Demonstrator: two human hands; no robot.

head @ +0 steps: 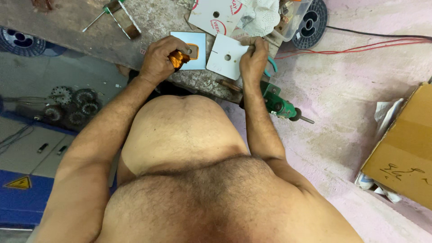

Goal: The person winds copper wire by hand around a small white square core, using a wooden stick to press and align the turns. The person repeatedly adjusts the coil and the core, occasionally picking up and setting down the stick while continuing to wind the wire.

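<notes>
Top centre of frame: left hand (158, 58) closed around copper wire coil (178, 58); right hand (253, 58) pinching white square plate (227, 56) on workbench (148, 20).

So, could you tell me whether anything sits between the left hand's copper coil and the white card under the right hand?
Nothing visible blocks it. The left hand grips the copper coil over the pale blue plate, which lies directly beside the white card that the right hand touches.
</notes>
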